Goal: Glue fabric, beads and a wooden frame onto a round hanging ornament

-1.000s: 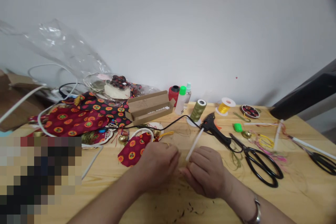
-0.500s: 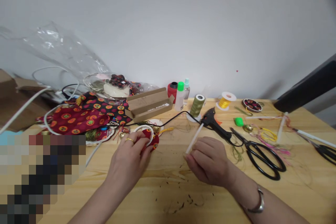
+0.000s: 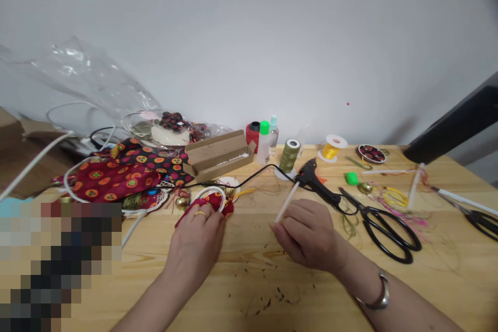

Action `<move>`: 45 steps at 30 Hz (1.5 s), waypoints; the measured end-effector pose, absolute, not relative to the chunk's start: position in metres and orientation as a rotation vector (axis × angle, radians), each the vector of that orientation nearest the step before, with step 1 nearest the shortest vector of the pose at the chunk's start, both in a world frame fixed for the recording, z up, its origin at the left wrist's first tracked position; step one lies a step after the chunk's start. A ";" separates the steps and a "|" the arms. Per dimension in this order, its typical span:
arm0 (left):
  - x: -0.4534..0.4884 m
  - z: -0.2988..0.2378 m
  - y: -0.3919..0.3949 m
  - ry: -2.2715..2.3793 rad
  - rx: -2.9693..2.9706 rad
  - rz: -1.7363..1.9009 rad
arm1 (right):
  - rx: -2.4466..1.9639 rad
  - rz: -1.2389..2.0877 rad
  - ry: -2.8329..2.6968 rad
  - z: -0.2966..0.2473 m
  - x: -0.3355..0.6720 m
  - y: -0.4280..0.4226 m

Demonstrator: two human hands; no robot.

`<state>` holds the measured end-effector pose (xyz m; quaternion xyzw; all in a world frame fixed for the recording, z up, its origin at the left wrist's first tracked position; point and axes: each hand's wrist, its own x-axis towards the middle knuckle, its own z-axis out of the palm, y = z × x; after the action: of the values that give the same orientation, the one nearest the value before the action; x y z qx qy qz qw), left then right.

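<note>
My left hand (image 3: 198, 231), a gold ring on one finger, is closed on a red patterned cloth (image 3: 215, 199). A round white hoop (image 3: 218, 191) lies around part of that cloth, just beyond the fingers. My right hand (image 3: 309, 231) rests as a loose fist on the table; whatever its fingers hold, if anything, is hidden. Right beside its thumb is the free end of a translucent glue stick (image 3: 288, 201), which sticks out of the back of a black glue gun (image 3: 317, 182). Black-handled scissors (image 3: 389, 233) lie to the right of this hand.
Behind the hands stand an open cardboard box (image 3: 218, 158), a green-capped bottle (image 3: 264, 142), an olive thread spool (image 3: 289, 155) and a yellow spool (image 3: 330, 150). Patterned fabric (image 3: 116, 174) is heaped at left. A black cord (image 3: 249, 179) crosses the table. Dark scraps (image 3: 266, 303) lie in front.
My left hand has turned palm-down and its fingers have curled over the cloth, more of which now shows to the left. The right hand stays in place beside the glue stick.
</note>
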<state>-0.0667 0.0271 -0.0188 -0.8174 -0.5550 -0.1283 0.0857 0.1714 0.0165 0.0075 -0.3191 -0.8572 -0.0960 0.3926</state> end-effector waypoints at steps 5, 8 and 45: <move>-0.079 0.003 0.030 -1.974 -2.605 -0.908 | -0.811 -0.228 -2.177 0.007 0.171 0.017; -0.086 0.018 0.029 -2.231 -2.556 -1.290 | -0.813 -0.208 -2.180 0.005 0.171 0.017; -0.088 -0.012 0.019 -1.897 -2.460 -0.482 | -0.843 1.589 -2.172 0.014 0.167 0.011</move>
<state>-0.0884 0.0193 -0.0117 -0.7826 -0.6034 -0.1532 -0.0013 0.1666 0.0111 0.0143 -0.2949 -0.7603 0.5562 0.1601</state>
